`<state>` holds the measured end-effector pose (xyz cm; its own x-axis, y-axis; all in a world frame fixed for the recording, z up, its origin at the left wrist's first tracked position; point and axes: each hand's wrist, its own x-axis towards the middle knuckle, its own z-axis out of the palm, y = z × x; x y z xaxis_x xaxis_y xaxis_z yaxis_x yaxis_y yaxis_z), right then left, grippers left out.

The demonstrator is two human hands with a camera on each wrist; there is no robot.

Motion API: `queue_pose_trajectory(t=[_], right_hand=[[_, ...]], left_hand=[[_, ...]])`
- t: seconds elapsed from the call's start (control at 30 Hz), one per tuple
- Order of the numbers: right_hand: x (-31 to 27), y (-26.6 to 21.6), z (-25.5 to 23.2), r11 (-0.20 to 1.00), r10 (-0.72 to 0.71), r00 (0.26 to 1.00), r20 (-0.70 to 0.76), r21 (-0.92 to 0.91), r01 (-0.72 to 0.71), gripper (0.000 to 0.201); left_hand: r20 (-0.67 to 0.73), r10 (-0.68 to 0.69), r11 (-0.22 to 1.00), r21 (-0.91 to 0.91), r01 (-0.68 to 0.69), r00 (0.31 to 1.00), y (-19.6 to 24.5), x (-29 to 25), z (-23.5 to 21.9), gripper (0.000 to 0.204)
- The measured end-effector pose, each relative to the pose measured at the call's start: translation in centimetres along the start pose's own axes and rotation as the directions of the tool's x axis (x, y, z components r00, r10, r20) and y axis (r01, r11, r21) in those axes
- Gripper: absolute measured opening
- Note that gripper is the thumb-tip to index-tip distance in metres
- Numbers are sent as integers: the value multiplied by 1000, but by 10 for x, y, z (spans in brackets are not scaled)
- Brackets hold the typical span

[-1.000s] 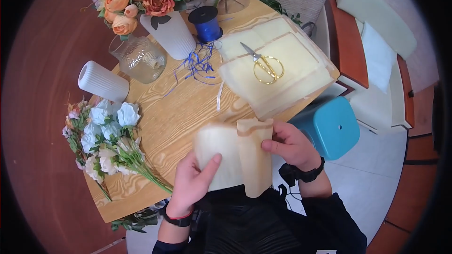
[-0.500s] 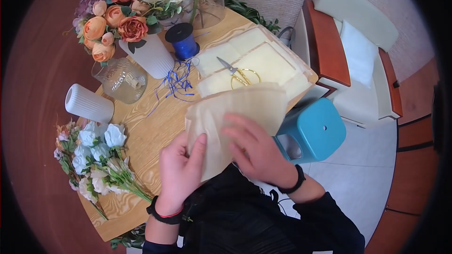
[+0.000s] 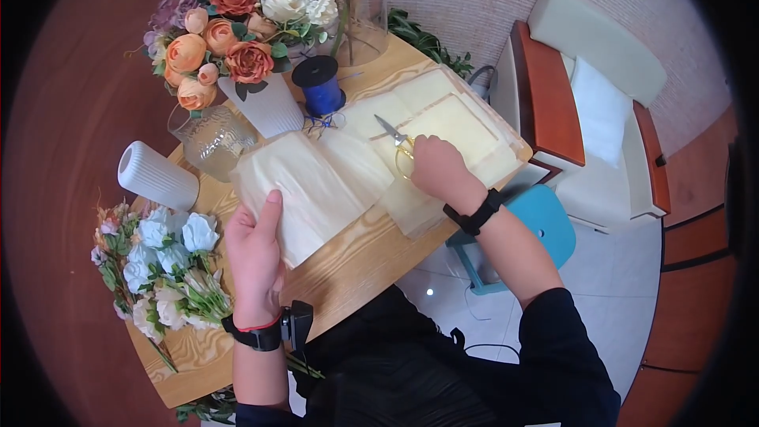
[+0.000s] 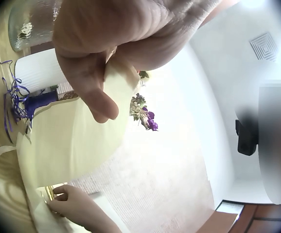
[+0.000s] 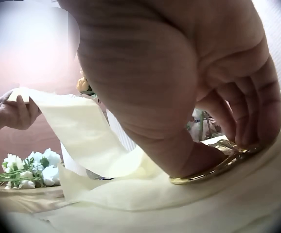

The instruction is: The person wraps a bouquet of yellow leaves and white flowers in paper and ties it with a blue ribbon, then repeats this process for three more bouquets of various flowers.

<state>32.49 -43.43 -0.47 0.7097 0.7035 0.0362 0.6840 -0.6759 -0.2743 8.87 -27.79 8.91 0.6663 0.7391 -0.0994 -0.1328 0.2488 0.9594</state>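
Observation:
My left hand (image 3: 254,249) grips a cream sheet of wrapping paper (image 3: 312,194) by its near-left edge, thumb on top. The sheet slopes across the table, and its far end overlaps the paper stack in the head view. My right hand (image 3: 444,168) is down on the stack of cream paper (image 3: 474,130), with its thumb and fingers at the gold handles of a pair of scissors (image 3: 390,128). In the right wrist view the fingers curl round the gold handle loops (image 5: 213,172). The scissors' grey blades point away to the far left.
A blue ribbon spool (image 3: 320,87) stands behind the sheet. White vases (image 3: 162,178), a glass jar (image 3: 212,142) and a flower arrangement (image 3: 229,39) line the far left. Loose flower stems (image 3: 166,261) lie at the left edge. A teal stool (image 3: 534,225) stands right of the table.
The cream sheet, handled by both hands earlier, is now opened out over the table in the left hand. The right hand has left it and moved away to the right, to the scissors.

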Motion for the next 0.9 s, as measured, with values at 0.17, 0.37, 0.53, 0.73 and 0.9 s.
queue_pose_trajectory(t=[0.17,0.37,0.53,0.73,0.9], right_hand=[[3,-5,-43,991,96,984,149,81,-109,35],[-36,29,-94,866,335,901,-277,466,-179,34],[-69,13,-137,756,361,849,-387,654,-23,31],[-66,-7,-139,860,172,895,-411,507,68,32],[-41,-17,-126,927,27,936,-351,359,107,34]], left_hand=[[35,-4,998,-61,6,999,12,6,19,25],[138,-24,992,-123,41,990,8,22,57,26],[283,-17,975,-208,79,959,-20,44,100,25],[301,-67,968,-210,134,951,-64,64,117,22],[250,-207,963,-117,242,946,-90,67,102,23]])
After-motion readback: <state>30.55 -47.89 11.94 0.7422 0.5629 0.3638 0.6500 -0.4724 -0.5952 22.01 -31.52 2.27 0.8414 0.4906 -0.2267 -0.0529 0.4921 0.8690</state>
